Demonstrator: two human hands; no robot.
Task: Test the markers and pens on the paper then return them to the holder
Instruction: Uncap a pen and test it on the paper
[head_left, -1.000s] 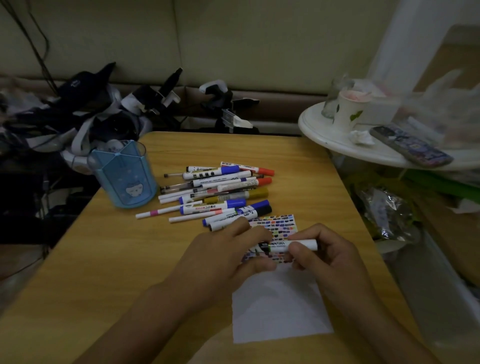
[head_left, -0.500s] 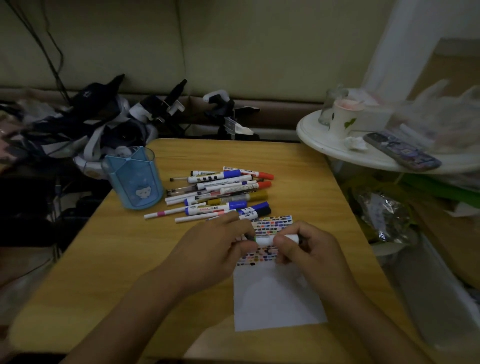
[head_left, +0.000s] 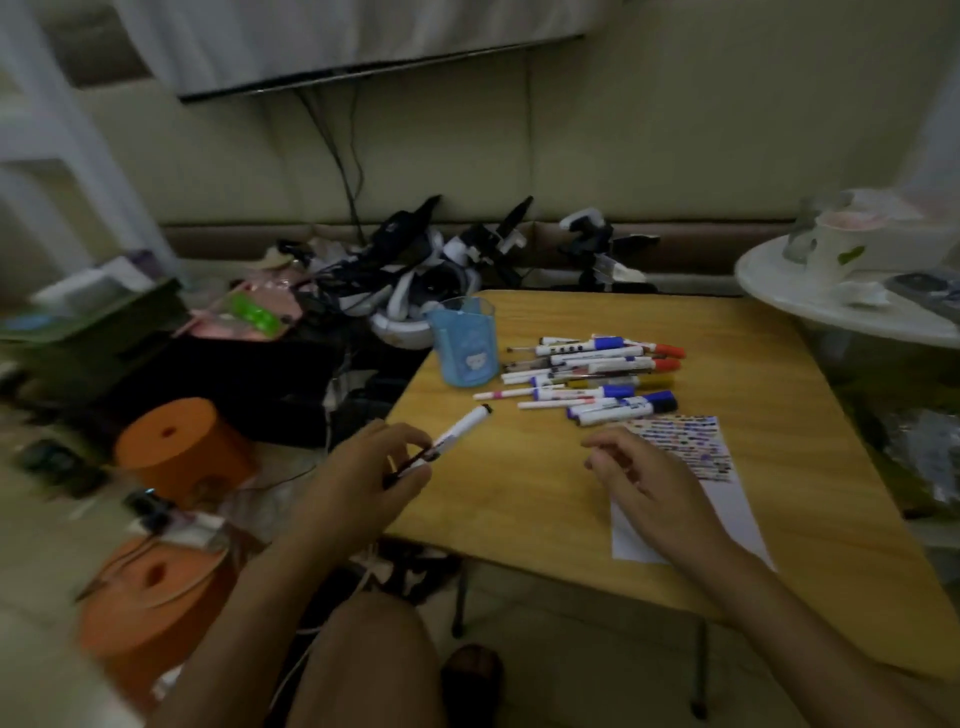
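Left grip (head_left: 363, 467) pinches marker (head_left: 457, 434), table edge (head_left: 410, 395)

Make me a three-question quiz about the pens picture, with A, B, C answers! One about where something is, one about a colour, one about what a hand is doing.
1. Where is the pen holder?
A. at the table's far left corner
B. on the paper
C. on the floor

2. What colour is the pen holder?
A. red
B. blue
C. green

3. What is the left hand doing?
A. lying flat on the table
B. pressing the paper
C. gripping a marker

Answers:
1. A, it stands at the far left corner of the table, left of the pile of pens.
2. B, its wall is light blue.
3. C, its fingers are curled round a white marker, while the right hand hangs empty over the paper.
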